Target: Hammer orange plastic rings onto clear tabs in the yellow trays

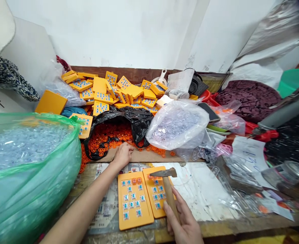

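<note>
Gripping the wooden handle of a hammer [168,186], the right hand [182,217] held the steel head over the top of one yellow board [161,212]; the head view did not show whether they touched. The left hand [124,154], fingers curled, was at the orange pieces [113,130] spilling from a black bag [142,117]; whether it pinched one could not be told. Another yellow board [135,218] lay flat just beside the first, bearing blue-centred parts and two orange pieces.

A blow off-centre could have cracked a piece or bent a part, since the hammer hid the top row. Neither board looked clamped, so either might have skidded. Loose pieces might also have strayed among the clutter.

The worn surface [205,226] carried printed paper, a pale sheet [202,193] and a strip of cardboard [151,155]. Bags of clear pieces, one green [29,189] and one whitish [177,122], flanked the black one. Behind, more yellow boards [132,90] were heaped against a scuffed white wall [126,30].
</note>
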A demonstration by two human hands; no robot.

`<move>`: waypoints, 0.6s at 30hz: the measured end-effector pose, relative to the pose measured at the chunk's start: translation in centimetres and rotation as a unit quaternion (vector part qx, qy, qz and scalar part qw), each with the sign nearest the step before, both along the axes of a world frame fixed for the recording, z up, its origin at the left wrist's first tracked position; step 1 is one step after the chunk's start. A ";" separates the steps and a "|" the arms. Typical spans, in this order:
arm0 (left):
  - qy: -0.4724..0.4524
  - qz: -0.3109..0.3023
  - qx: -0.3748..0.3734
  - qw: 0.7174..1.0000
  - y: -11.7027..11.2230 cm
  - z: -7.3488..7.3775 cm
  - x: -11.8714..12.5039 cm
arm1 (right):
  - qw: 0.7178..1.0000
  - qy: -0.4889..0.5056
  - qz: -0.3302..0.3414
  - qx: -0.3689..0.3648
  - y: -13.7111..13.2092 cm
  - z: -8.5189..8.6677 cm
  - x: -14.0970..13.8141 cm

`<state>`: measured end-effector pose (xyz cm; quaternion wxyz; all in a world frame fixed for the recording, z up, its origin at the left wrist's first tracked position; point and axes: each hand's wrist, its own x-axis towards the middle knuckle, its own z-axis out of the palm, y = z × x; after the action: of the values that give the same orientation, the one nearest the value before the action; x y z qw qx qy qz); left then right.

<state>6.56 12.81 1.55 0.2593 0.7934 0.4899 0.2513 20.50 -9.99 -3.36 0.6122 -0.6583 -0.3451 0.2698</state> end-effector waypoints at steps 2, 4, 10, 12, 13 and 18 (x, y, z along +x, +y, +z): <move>-0.026 0.009 -0.014 1.000 -1.6 0.1 -0.8 | 1.000 0.002 -0.003 -0.007 -0.2 0.0 0.2; -0.048 0.013 -0.029 0.998 -4.1 0.1 -2.1 | 0.999 -0.028 0.013 -0.016 -0.3 0.1 0.6; -0.130 0.031 -0.085 0.987 -10.3 -0.9 -5.0 | 0.953 -0.265 0.146 0.014 0.5 2.5 0.7; -0.137 0.036 -0.083 0.986 -10.8 -1.2 -5.1 | 0.927 -0.332 0.168 0.057 1.0 3.8 0.2; -0.139 0.036 -0.077 0.987 -10.8 -1.3 -5.1 | 0.915 -0.357 0.174 0.076 1.3 4.3 -0.1; -0.145 0.019 -0.051 0.988 -10.7 -1.2 -5.0 | 0.849 -0.474 0.231 0.028 1.6 5.3 -0.8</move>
<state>1.60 2.12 0.36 0.3632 0.7249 0.4743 0.3430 19.68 -8.37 1.93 0.3124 -0.5904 -0.7426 0.0490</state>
